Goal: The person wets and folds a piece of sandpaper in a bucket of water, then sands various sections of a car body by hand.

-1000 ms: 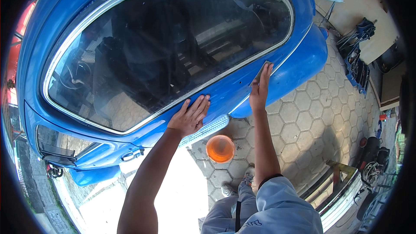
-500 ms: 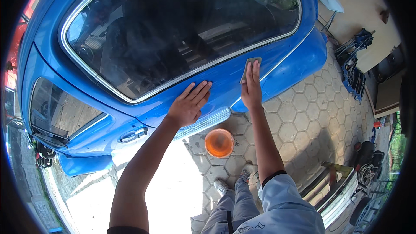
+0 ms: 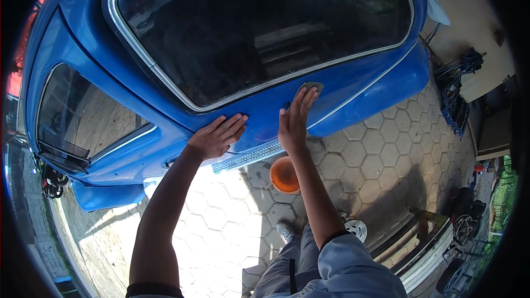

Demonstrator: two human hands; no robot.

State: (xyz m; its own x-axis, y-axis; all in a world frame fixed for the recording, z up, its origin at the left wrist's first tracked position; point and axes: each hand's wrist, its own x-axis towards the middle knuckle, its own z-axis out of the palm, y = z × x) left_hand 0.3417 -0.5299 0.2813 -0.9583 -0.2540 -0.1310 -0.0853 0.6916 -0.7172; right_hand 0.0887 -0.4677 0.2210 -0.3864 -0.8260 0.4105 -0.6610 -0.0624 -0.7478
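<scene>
My right hand (image 3: 293, 124) presses a grey-green sheet of sandpaper (image 3: 314, 86) flat against the blue car's body panel (image 3: 264, 111), just under the side window (image 3: 259, 38) with its bright metal trim. Part of the sheet is hidden beneath the fingers. To the left, my left hand (image 3: 214, 138) rests on the same panel, fingers stretched out and holding nothing. Below the hands runs the car's ribbed running board (image 3: 248, 155). An orange bucket (image 3: 280, 175) stands on the ground, partly covered by my right forearm.
Hexagonal paving (image 3: 375, 149) lies underfoot, sunlit at left. The blue rear fender (image 3: 375, 96) bulges out at right. Beyond it stands a dark rack (image 3: 455, 102) by the wall. Long framed pieces (image 3: 417, 245) lie at lower right, beside a round metal disc (image 3: 356, 229).
Both hands have slid left along the panel, the right one with the sandpaper under its fingers. The view has shifted too, so the car sits further right and higher.
</scene>
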